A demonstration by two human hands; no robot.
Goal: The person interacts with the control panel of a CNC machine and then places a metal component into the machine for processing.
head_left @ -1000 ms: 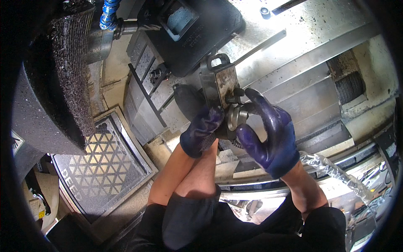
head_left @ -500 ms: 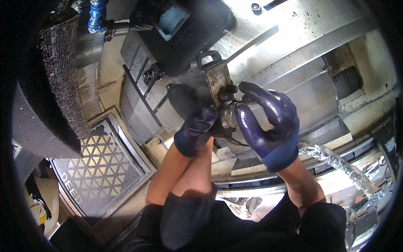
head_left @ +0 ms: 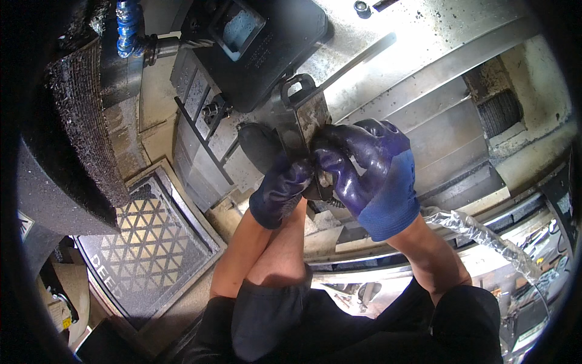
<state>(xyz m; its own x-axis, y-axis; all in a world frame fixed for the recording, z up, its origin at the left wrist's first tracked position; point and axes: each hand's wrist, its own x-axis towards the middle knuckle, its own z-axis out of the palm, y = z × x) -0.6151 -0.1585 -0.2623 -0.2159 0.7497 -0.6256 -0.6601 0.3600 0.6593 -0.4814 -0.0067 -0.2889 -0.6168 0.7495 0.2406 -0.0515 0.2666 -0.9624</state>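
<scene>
A dark, boxy handwheel pendant point(head_left: 312, 115) with a worn metallic front and a loop handle at its top stands upright before me. My left hand point(head_left: 280, 193), in a dark purple-coated glove, grips its lower left side. On the front face my right hand point(head_left: 370, 173), gloved in purple and blue, has its fingers curled and closed around the knob area. Those fingers hide most of the knobs. Below the pendant a piece of coiled cable point(head_left: 335, 203) shows. A dark rounded pad-like shape point(head_left: 257, 145) lies just left of the pendant.
Behind is a black plate-like part point(head_left: 267, 54) with a rectangular window. A drill-like tool point(head_left: 197, 43) points in from the upper left, near a blue segmented hose point(head_left: 126, 27). Metal way covers point(head_left: 436, 130) lie right; a foil-wrapped hose point(head_left: 479, 233) runs lower right; a patterned mat point(head_left: 142, 242) sits left.
My right hand has moved left from just beside the pendant, and its fingers have closed onto the front knobs. The left hand keeps its grip on the pendant.
</scene>
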